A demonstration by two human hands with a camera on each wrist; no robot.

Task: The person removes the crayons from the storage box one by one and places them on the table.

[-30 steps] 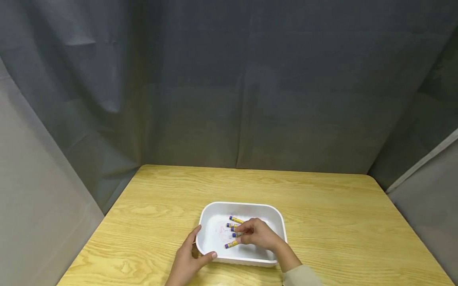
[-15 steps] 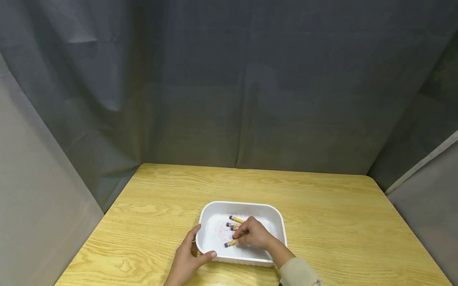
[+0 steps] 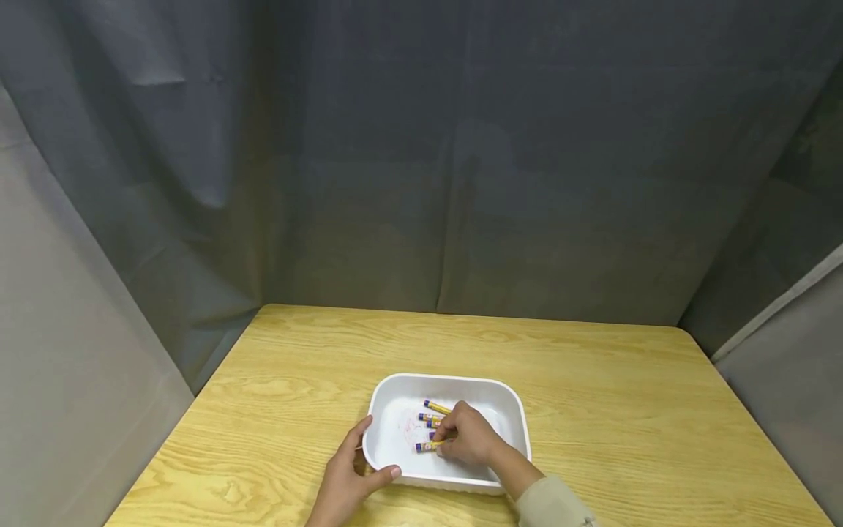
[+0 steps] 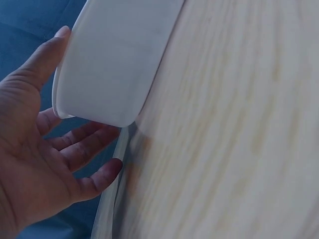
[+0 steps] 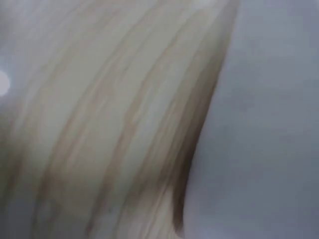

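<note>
A white plastic tub stands on the table, with several crayons in yellow wrappers with dark blue ends lying side by side in it. My left hand holds the tub's near left corner, thumb at the near rim and fingers along the left side. In the left wrist view, the left hand has its fingers spread under and beside the tub's wall. My right hand reaches inside and pinches the nearest crayon at its right part. The fingers hide the right ends of the other crayons.
Faint reddish marks show on the tub's floor, left of the crayons. The wood-grained table extends around the tub. Dark grey cloth hangs behind it, and paler panels stand at the sides.
My right fingers have shifted down to the nearest crayon, which has turned from slanting to nearly level with the others. The left hand keeps its place at the tub's corner.
</note>
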